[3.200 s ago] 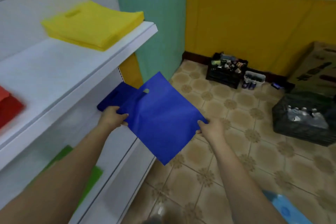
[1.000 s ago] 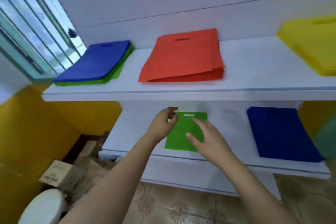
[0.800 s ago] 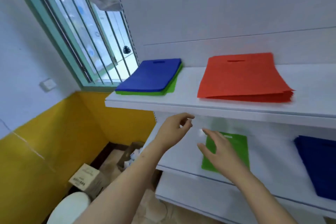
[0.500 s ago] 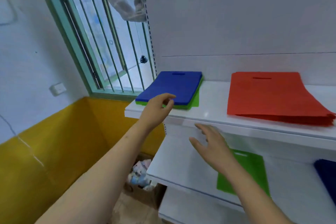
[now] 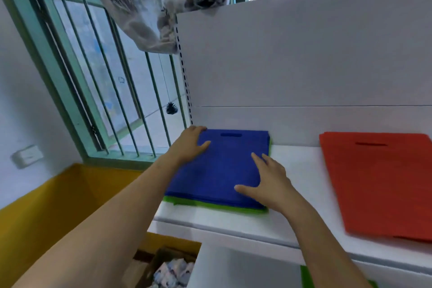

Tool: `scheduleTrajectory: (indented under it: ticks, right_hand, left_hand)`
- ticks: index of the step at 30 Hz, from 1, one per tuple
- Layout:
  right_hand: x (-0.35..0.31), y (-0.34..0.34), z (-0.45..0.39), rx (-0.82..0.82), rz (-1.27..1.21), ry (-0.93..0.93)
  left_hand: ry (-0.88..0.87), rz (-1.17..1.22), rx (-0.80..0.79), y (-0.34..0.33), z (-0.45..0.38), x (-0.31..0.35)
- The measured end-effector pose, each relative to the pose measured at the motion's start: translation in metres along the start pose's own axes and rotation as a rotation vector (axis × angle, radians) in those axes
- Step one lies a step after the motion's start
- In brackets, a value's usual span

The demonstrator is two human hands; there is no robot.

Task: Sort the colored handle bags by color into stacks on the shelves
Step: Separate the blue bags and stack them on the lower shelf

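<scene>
A stack of blue handle bags (image 5: 224,166) lies at the left end of the upper white shelf (image 5: 301,224), with green bags (image 5: 217,206) showing beneath its front and right edges. My left hand (image 5: 189,145) rests on the stack's far left corner, fingers reaching over the back edge. My right hand (image 5: 268,182) lies flat on the stack's near right part, fingers spread. To the right sits a red bag stack (image 5: 383,182). A corner of a green bag (image 5: 306,278) shows on the lower shelf.
A barred window with a green frame (image 5: 105,91) stands left of the shelf unit, a cloth (image 5: 149,0) draped over its top. Below the shelf's left end is a cardboard box (image 5: 168,269) with packets. The white back panel (image 5: 304,65) rises behind the bags.
I left the blue bag on the lower shelf, turned left past the green bag, and raised both hands onto the blue stack on the upper shelf.
</scene>
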State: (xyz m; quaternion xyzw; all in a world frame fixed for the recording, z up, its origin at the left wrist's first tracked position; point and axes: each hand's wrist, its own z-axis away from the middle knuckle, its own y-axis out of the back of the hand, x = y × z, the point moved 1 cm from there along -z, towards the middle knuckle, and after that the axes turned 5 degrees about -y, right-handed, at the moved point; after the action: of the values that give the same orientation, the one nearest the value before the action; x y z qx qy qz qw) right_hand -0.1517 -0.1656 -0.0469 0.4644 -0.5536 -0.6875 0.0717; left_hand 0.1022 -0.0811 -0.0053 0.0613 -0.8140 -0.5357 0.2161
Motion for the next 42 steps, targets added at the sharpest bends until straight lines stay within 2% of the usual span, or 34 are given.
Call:
scheduleTrajectory:
  ticks: [5, 10, 19, 21, 24, 28, 33, 37, 40, 42]
  right_hand:
    - [0.009, -0.011, -0.023, -0.121, 0.089, -0.108]
    - [0.008, -0.012, -0.012, -0.123, -0.062, -0.152]
    - [-0.014, -0.022, 0.004, -0.021, -0.079, -0.194]
    - [-0.023, -0.031, 0.007, 0.019, -0.024, -0.209]
    - [-0.031, -0.036, 0.017, 0.122, -0.014, -0.279]
    - [-0.037, -0.018, 0.053, 0.31, -0.139, -0.33]
    - [-0.026, 0.02, 0.137, 0.61, -0.398, -0.415]
    - [-0.002, 0.032, 0.228, 0.9, -0.429, -0.643]
    - [0.025, 0.028, 0.298, 1.021, -0.488, -0.868]
    - [0.048, 0.023, 0.342, 1.058, -0.43, -1.004]
  left_hand:
    - [0.003, -0.016, -0.092, -0.024, -0.059, -0.025]
    - [-0.005, -0.12, -0.19, -0.061, -0.08, -0.048]
    - [-0.067, -0.339, 0.068, -0.071, -0.067, -0.032]
    - [-0.07, -0.357, 0.074, -0.068, -0.061, -0.023]
    - [-0.171, -0.36, 0.073, -0.053, -0.058, -0.009]
    - [-0.325, -0.134, 0.073, -0.022, -0.055, 0.014]
    - [-0.367, 0.333, -0.022, -0.006, -0.042, 0.083]
    - [-0.539, 0.598, -0.089, -0.007, 0.001, 0.174]
    - [-0.704, 0.709, -0.181, -0.018, 0.051, 0.25]
    - [-0.847, 0.753, -0.228, -0.036, 0.088, 0.294]
